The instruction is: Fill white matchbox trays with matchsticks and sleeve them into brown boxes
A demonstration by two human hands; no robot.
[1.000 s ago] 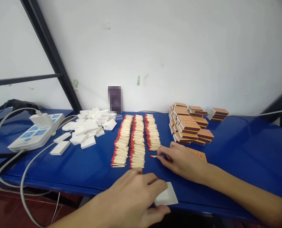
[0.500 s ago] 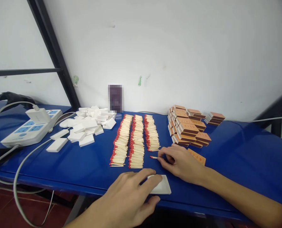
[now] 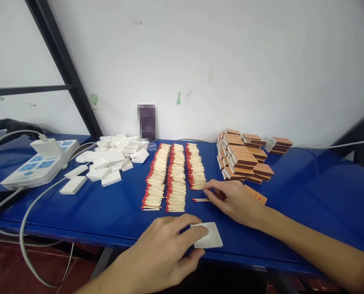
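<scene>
A shallow white matchbox tray (image 3: 215, 237) lies by the table's front edge. My left hand (image 3: 169, 249) grips it from the left, with fingers over its inside and far rim and the thumb at its near side. Beyond it, my right hand (image 3: 229, 200) is closed in a pinch at the near end of the third, shortest row of matches (image 3: 196, 167). Two loose matches (image 3: 200, 200) lie together with their red heads to the left, their other ends hidden under these fingers. Two longer rows of matches, a middle one (image 3: 176, 179) and a left one (image 3: 156, 179), are alongside.
White matchbox trays (image 3: 111, 159) are heaped at the left, beside a power strip (image 3: 41, 163) with cables. At the right stand stacked matchboxes (image 3: 241, 155); one orange matchbox (image 3: 257, 195) lies partly behind my right hand. A pixelated dark object (image 3: 147, 122) leans on the wall.
My right fingertips have moved up to the end of the short row. Two loose matches now show beneath them, where one showed before. My left hand stays on the tray; the view shifted slightly.
</scene>
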